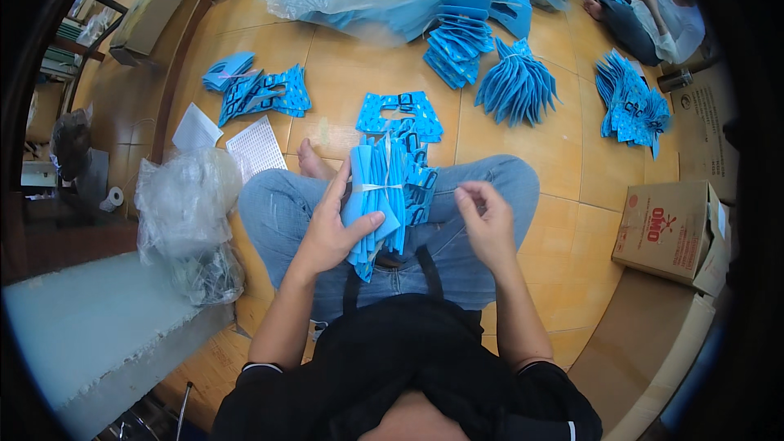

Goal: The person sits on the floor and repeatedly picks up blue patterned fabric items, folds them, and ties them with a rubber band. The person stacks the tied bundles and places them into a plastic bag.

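Observation:
My left hand [332,233] grips a thick bundle of blue folded card pieces [371,167] above my lap. Its thumb presses the near face and its fingers lie along the left side. A pale band or string runs around the bundle's middle. My right hand [488,220] is apart from the bundle, over my right thigh. Its fingers are curled, with thumb and forefinger close together; anything between them is too small to make out. Just beyond the bundle, a blue patterned piece with dark print [423,118] lies on the floor, partly hidden by the bundle.
Several blue bundles, such as a fanned one [514,86], lie on the tiled floor [555,155]. Clear plastic bags [367,0] with more pieces stand at the back. A cardboard box [661,224] is at right, crumpled plastic [184,204] at left. Another person [682,24] sits far right.

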A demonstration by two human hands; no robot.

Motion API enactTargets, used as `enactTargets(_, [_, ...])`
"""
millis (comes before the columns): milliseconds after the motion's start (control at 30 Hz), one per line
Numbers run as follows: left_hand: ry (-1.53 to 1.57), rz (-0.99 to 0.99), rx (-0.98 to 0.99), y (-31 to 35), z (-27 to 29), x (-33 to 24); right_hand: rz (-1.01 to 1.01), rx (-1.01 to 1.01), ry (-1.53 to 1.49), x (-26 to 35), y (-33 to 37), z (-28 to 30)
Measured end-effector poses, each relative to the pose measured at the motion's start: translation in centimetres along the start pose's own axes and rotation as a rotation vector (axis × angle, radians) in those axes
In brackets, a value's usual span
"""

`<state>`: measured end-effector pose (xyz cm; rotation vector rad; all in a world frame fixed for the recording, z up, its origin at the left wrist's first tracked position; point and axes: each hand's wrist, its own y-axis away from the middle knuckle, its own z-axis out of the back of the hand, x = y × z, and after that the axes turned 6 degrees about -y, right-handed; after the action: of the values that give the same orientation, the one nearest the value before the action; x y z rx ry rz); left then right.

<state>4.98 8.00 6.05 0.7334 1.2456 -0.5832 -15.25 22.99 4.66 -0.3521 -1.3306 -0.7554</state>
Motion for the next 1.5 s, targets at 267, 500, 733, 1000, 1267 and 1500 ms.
enactTargets(267, [0.059, -0.002, 0.055, 0.2, 0.3, 0.1, 0.382, 0.254, -0.016, 5.8, 0.2, -3.4])
enactTargets(500, [-0.104, -0.017, 0.022, 0.3, 0.3, 0.0, 0.406, 0.217, 0.162, 6.2, 0.1, -4.8])
enactTargets(733, [-0.255, -0.091, -0.011, 0.4, -1.1, -1.2, 0.35, 0.22, 0.156, 6.4, 0.1, -3.6])
enactTargets(1000, [-0.511, -0.166, -0.091, 1.3, -3.5, -2.1, 0.483, 0.166, 0.263, 6.1, 0.1, -1.7])
enactTargets(1267, [-0.887, -0.332, -0.278, 1.7, -3.4, -3.5, 0.414, 0.329, 0.239, 6.4, 0.3, -1.6])
enactTargets(1500, [-0.769, -0.327, -0.211, -0.3, -3.2, -4.3, 0.405, 0.303, 0.257, 6.1, 0.3, -2.5])
